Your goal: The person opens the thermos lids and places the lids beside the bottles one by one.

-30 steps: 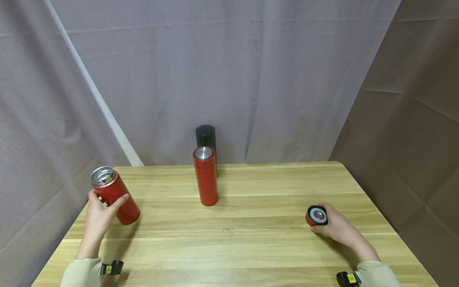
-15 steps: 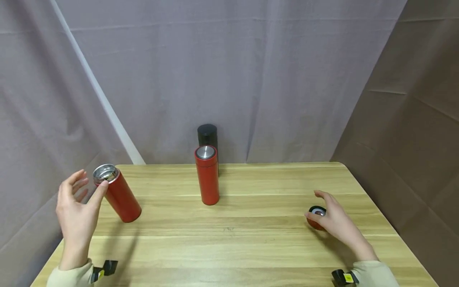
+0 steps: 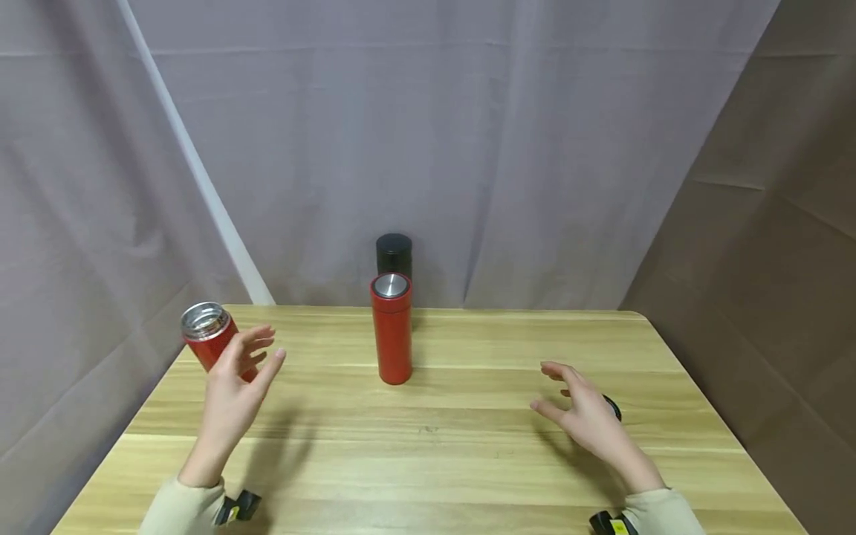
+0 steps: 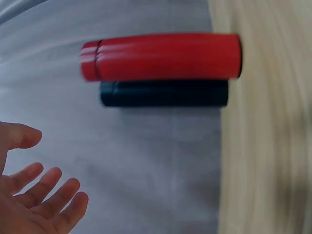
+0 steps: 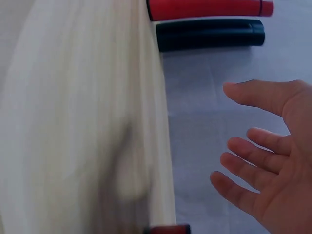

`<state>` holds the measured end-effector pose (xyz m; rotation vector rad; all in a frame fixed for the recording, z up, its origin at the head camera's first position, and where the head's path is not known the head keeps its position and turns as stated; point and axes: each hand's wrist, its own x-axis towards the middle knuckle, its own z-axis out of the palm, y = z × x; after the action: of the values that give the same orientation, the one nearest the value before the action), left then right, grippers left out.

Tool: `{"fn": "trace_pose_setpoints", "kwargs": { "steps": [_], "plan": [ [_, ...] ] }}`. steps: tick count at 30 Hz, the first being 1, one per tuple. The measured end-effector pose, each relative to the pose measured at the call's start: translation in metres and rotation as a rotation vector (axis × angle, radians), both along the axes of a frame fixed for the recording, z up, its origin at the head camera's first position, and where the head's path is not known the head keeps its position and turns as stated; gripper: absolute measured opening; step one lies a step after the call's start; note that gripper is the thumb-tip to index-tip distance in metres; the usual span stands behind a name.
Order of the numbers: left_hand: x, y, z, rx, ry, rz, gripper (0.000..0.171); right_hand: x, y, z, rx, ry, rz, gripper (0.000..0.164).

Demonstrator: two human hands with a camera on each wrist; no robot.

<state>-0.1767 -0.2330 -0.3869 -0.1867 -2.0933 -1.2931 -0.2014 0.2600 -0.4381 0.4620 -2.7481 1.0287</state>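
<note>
My left hand is in the air with its fingers apart and holds nothing. It overlaps an uncapped red thermos in the head view, whose bare steel mouth shows at the table's left side. On the right, my right hand hovers with thumb and fingers parted, also holding nothing. Behind it sits the removed lid, mostly hidden; its red and black edge peeks in at the bottom of the right wrist view. A capped red thermos with a silver-topped lid stands upright at the middle.
Right behind the capped red thermos stands a black thermos, its lower part hidden. Grey curtains hang along the back and left of the wooden table, and a brownish cloth hangs at the right.
My left hand has let go of the uncapped thermos and moved right, toward the middle. My right hand has released the lid, leaving it on the table, and shifted left.
</note>
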Motion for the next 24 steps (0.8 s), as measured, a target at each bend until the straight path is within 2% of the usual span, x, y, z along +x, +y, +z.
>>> {"fn": "trace_pose_setpoints", "kwargs": {
  "steps": [3, 8, 16, 24],
  "plan": [
    [-0.013, 0.010, -0.008, -0.043, -0.031, -0.061, 0.037, -0.002, -0.007, -0.006, 0.004, -0.002, 0.017, 0.064],
    [-0.032, 0.021, -0.020, -0.083, -0.100, -0.116, 0.040, -0.005, -0.017, -0.009, 0.013, -0.002, 0.046, 0.063],
    [-0.060, 0.049, -0.031, 0.006, -0.276, -0.264, 0.056, -0.005, -0.020, -0.010, 0.020, -0.031, 0.046, 0.062],
    [-0.084, 0.081, -0.032, 0.078, -0.353, -0.345, 0.077, -0.005, -0.023, -0.013, -0.007, -0.046, 0.076, 0.061]
  ]
}}
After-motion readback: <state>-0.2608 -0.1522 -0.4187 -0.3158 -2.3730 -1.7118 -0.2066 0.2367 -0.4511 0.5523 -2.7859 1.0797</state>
